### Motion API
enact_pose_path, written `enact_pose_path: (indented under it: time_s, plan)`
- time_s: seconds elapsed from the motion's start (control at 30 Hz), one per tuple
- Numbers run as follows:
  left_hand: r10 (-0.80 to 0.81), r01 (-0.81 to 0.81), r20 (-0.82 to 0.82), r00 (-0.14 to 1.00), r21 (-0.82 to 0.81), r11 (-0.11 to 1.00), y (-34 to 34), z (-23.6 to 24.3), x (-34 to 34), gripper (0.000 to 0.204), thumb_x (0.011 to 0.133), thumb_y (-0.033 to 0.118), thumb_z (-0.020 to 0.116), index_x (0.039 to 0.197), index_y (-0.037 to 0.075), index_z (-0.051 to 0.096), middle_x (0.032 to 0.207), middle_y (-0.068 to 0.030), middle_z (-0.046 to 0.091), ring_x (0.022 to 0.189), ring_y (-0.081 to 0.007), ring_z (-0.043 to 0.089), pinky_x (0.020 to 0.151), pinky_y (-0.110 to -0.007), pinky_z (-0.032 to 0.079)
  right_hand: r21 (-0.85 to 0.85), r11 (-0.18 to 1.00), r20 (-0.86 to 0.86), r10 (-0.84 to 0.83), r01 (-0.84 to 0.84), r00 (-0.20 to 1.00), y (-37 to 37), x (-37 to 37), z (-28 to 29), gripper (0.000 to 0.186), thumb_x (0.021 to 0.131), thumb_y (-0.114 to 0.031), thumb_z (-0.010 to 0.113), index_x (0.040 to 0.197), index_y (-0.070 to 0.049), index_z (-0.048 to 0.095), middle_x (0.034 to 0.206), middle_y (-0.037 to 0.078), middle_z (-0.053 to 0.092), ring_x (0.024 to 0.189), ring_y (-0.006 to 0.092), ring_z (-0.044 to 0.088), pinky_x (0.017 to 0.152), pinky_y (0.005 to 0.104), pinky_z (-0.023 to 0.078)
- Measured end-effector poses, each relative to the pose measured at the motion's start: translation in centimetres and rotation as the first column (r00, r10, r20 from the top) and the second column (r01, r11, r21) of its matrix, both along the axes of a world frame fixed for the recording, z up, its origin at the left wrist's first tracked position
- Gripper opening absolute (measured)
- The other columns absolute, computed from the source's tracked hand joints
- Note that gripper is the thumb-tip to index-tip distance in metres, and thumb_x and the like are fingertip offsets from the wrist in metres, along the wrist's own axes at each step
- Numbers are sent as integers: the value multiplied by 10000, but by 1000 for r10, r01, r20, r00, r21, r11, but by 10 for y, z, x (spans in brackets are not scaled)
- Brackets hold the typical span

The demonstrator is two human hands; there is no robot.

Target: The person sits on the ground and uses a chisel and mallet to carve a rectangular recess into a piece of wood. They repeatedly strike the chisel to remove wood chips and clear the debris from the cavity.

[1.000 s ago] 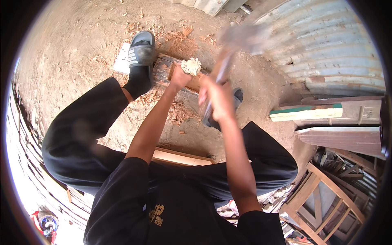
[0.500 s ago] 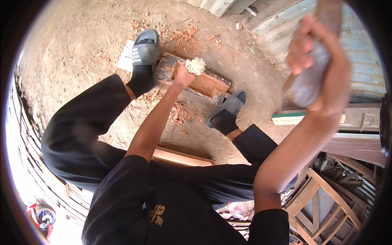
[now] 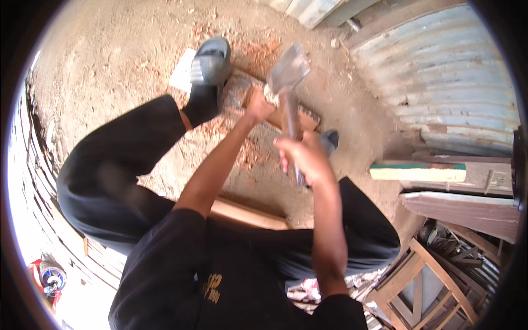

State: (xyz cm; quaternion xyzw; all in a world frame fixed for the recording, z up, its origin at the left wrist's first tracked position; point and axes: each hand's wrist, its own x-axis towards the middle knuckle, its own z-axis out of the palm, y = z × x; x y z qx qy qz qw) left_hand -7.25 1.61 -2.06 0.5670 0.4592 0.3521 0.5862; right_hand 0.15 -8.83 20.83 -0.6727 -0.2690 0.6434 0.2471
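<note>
My left hand (image 3: 258, 105) is closed around a chisel, whose pale, frayed handle top (image 3: 270, 94) sticks up from the fist. Its blade is hidden behind my hand. Under that hand a reddish-brown piece of wood lies on a dark, worn wooden block (image 3: 237, 89) between my feet. My right hand (image 3: 308, 157) grips the wooden handle of a mallet (image 3: 289, 69) with a broad grey head, blurred by motion. The head is over the block, right beside the chisel's top in this view; whether they touch I cannot tell.
Wood shavings (image 3: 250, 151) litter the dirt floor around the block. My sandalled left foot (image 3: 212, 63) rests beside it. Corrugated metal sheeting (image 3: 440, 82) stands at the right, with boards (image 3: 418, 172) and a wooden frame (image 3: 440, 280) below it. A plank (image 3: 247, 214) lies close to my lap.
My right hand has swung the mallet down and leftward from high at the right to over the block. My left hand still holds the chisel there. The view has shifted slightly.
</note>
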Motion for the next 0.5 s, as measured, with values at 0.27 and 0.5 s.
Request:
enact_pose_path:
  time_s: [0.27, 0.5]
  plan:
    - [76, -72, -85, 993, 47, 996, 0, 21, 7, 240, 719, 85, 623, 924, -40, 623, 836, -180, 651, 794, -254, 632, 702, -331, 473, 565, 813, 137, -263, 143, 955, 60, 4, 196, 197, 809, -178, 603, 860, -11, 513, 594, 5, 475, 428, 71, 438, 402, 224, 389]
    - [71, -66, -114, 991, 49, 997, 5, -7, -5, 231, 710, 74, 614, 914, -34, 626, 850, -160, 656, 809, -243, 632, 721, -323, 472, 656, 750, 90, -189, 85, 978, 61, 6, 140, 167, 794, -201, 607, 740, -57, 541, 610, 13, 500, 523, 90, 485, 525, 226, 423]
